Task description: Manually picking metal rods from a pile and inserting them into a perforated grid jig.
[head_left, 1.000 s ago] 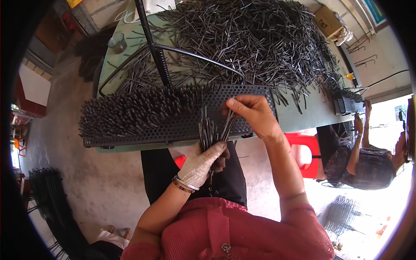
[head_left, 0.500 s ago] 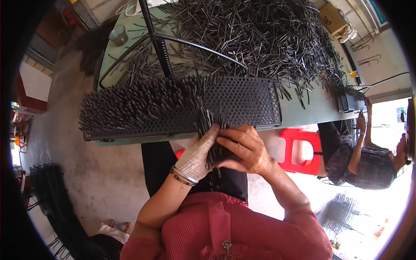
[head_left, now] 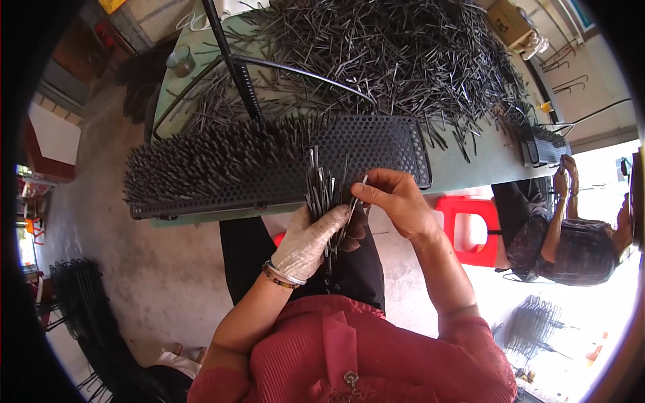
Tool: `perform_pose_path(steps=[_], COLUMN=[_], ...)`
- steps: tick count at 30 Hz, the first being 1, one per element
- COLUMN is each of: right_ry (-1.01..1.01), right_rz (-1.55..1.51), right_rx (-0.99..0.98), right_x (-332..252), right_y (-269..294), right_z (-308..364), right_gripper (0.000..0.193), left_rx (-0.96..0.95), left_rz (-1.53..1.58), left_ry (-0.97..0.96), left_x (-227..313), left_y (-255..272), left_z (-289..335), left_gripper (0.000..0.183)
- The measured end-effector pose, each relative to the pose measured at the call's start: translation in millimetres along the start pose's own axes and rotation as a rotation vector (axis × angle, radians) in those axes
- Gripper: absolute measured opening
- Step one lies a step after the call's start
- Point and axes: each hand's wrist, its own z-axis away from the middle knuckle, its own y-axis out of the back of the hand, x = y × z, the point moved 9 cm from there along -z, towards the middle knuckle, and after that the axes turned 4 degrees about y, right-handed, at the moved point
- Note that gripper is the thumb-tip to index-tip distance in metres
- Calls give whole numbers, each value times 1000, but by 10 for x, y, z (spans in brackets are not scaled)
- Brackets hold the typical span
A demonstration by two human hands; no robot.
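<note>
My left hand (head_left: 302, 245), in a pale glove with dark fingertips, is closed round a bundle of thin dark metal sticks (head_left: 320, 188). Beside it my bare right hand (head_left: 398, 203) pinches a single metal stick (head_left: 363, 180) between thumb and forefinger, at the bundle's right side. Just beyond both hands lies a black perforated metal tray (head_left: 379, 144) at the table's near edge. Upright sticks (head_left: 201, 164) crowd the holes of its left and middle part, while bare holes show on the right.
A large heap of loose sticks (head_left: 396, 60) covers much of the green table (head_left: 470, 164). A black metal frame (head_left: 235, 70) rises behind the tray. A glass cup (head_left: 181, 62) stands far left. To the right are a red stool (head_left: 468, 228) and a co-worker (head_left: 568, 248) at another tray.
My right hand has drawn up and back from the bundle, now with one stick in its pinch. The left hand has tilted slightly, showing more of the bundle and dark glove fingertips.
</note>
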Motion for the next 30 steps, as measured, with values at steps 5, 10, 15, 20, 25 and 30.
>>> perform_pose_path(steps=[5,10,15,20,25,30], right_ry=[233,591,615,593,612,632], right_rz=[-205,1,125,318,460,420], right_rx=[258,518,537,547,509,498], right_x=[-268,-641,-484,-512,-634,-599], right_y=[306,664,626,577,517,547], right_z=[-21,-367,-724,-761,-751,-794], right_gripper=[16,17,17,21,20,21], left_rx=[87,23,82,53,25,61], left_rz=[12,84,93,71,55,-5], left_ry=[-50,52,154,115,107,144], left_x=[-20,-95,-257,-244,-236,-246], left_y=[101,-13,84,107,106,144], left_z=[-37,-46,-105,-88,-101,-85], left_gripper=[24,24,25,24,24,25])
